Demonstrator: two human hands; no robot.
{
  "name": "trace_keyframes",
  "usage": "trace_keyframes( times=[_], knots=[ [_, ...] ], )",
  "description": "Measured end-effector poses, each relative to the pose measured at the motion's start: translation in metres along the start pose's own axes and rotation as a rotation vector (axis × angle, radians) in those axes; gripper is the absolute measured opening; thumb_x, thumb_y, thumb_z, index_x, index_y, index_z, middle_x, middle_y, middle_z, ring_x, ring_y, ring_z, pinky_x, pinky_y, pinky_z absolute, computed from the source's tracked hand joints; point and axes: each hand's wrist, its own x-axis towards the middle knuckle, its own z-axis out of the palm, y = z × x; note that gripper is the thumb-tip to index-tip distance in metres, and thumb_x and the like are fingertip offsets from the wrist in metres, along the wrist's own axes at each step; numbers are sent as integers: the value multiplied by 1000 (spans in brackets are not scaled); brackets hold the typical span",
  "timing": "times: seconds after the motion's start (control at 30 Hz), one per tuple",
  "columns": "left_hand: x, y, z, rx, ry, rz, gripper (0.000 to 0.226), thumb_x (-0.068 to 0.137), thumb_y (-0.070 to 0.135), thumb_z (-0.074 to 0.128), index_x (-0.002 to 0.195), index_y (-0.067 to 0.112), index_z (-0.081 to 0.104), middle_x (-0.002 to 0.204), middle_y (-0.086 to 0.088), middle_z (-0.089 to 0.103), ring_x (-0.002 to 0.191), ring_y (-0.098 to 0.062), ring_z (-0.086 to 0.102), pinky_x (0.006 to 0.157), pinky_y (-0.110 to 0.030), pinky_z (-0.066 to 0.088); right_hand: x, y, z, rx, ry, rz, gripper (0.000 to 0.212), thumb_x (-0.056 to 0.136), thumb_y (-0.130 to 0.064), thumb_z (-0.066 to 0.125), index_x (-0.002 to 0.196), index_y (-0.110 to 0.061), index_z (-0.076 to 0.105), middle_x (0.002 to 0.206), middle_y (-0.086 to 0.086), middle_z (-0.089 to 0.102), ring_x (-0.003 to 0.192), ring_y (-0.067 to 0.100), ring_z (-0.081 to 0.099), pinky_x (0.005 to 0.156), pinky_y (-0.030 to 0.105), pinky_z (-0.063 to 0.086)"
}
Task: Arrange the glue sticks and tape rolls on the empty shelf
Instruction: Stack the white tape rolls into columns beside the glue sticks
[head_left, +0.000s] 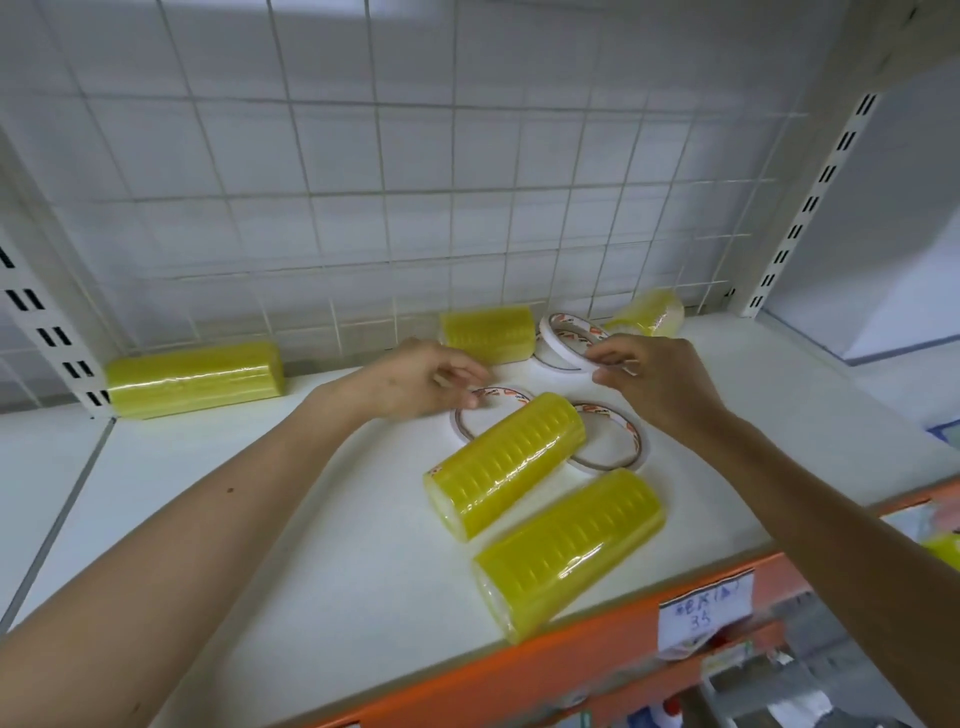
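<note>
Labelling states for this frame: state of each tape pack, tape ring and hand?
Back-left yellow shrink-wrapped tape pack: on its side.
Back-centre yellow pack: on its side.
Back-right yellow pack: on its side, angled.
Middle yellow pack: on its side, diagonal.
Nearest yellow pack: same.
Back thin white tape ring: tilted, pinched by right hand.
Left white ring: flat; left hand at rim, grip unclear.
Right white ring: flat.

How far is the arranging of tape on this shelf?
Done: three yellow packs lie along the wire grid. In hand: the right hand pinches a thin white roll there; the left hand is at another ring. Left: two front packs and a third ring lie loose; no glue sticks show.
</note>
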Motion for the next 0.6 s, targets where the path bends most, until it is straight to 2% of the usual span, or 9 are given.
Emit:
trace_keyframes(
  times=[0.1,0.13,0.2,0.27,0.4,0.53,0.6],
  knots=[
    [-10,-14,-5,-7,-137,-7,34,78,18,71,112,21,67,98,19,65,105,-6,59,99,-27,44,-3,-16,-1,44,21,-31,24,79,-14,68,102,-17,69,101,1,70,94,10,61,83,19,42],
    [-12,-18,-5,8,-188,-2,35,77,19,73,111,23,67,101,22,64,109,-5,58,101,-28,43,-4,-22,-1,51,21,-52,24,78,-13,68,102,-17,70,100,0,70,92,9,61,83,19,43],
    [-14,-22,-4,112,-202,52,33,74,22,75,107,24,70,114,17,64,117,-3,54,102,-28,41,-4,-32,1,59,11,-91,24,77,-11,68,101,-15,70,98,-1,70,87,3,58,79,9,40],
    [-15,-23,-3,205,-123,139,26,74,20,75,100,21,73,115,5,66,114,-8,57,96,-29,44,-4,-42,4,74,-11,-99,24,78,-11,67,102,-16,69,96,-5,69,86,1,56,73,3,37],
    [-25,-25,-8,251,60,241,14,77,19,72,90,13,74,100,-3,70,99,-21,61,86,-28,46,-4,-58,8,121,-50,-92,23,78,-10,67,100,-16,70,89,-10,64,86,2,57,77,10,39],
    [-47,-31,-28,241,204,219,27,77,32,61,87,11,74,88,-6,71,86,-22,59,80,-25,43,-2,-72,14,137,-96,-122,21,79,-12,66,99,-19,70,86,-13,63,88,3,59,80,16,41],
    [-65,-32,-36,236,239,161,22,78,27,64,88,11,74,87,-6,69,85,-20,58,77,-13,37,1,-82,20,175,-100,-163,21,79,-12,66,98,-18,70,87,-13,64,90,6,60,85,20,43]
  ],
)
